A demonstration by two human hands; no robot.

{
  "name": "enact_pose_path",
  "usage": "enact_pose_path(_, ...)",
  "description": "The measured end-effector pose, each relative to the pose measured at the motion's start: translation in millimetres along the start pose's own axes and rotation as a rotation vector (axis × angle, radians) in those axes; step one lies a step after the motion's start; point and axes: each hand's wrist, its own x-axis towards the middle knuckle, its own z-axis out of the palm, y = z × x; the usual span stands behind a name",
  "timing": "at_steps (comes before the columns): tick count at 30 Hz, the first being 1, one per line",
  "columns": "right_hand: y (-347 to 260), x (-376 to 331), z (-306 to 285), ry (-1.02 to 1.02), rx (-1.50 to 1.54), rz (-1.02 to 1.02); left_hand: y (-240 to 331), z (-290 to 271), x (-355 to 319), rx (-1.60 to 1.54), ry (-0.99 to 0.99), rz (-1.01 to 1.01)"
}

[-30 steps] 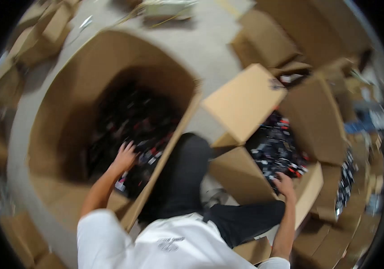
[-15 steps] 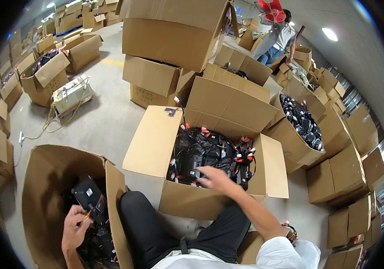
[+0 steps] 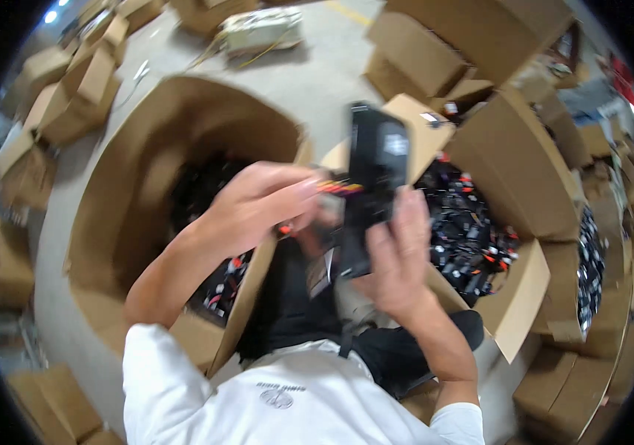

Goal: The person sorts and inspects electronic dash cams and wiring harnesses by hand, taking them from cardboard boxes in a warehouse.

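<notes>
A flat black rectangular device [image 3: 377, 159] with a pale label stands upright in front of my lap, blurred by motion. My right hand [image 3: 400, 256] grips its lower right side, fingers along the edge. On its left, a short bundle of red and yellow wires [image 3: 340, 188] runs to my left hand [image 3: 269, 194], whose fingers are pinched round it. An orange-red bit shows just under the left hand. Below, a smeared dark piece with a pale patch [image 3: 321, 273] hangs near the device's bottom end; what it belongs to I cannot make out.
At my left stands a deep cardboard box [image 3: 128, 185] with black devices inside. An open carton [image 3: 524, 285] on the right holds several black parts with red and white connectors. More cartons [image 3: 583, 386] stand farther right. A pale machine [image 3: 261, 33] with a cable sits on the floor ahead.
My left hand has come up out of the left box with the wired black device. My right hand has left the carton and now grips that device. The view has turned leftward.
</notes>
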Motion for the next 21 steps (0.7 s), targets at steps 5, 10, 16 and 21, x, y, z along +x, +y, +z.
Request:
enact_pose_path(5,-2,-5,-5,-0.151,0.141,0.488,-14,-47,3,0.355,-0.038,-0.016)
enact_pose_path(10,27,-42,-57,0.115,0.335,1.204,-88,-185,-10,0.534,0.703,-0.055)
enact_pose_path(16,45,-92,-112,0.581,0.753,1.499,-324,-227,-94,0.9,0.397,-0.526)
enact_pose_path(21,47,-111,-125,0.561,0.785,1.479,-344,-213,-131,1.163,0.387,-0.492)
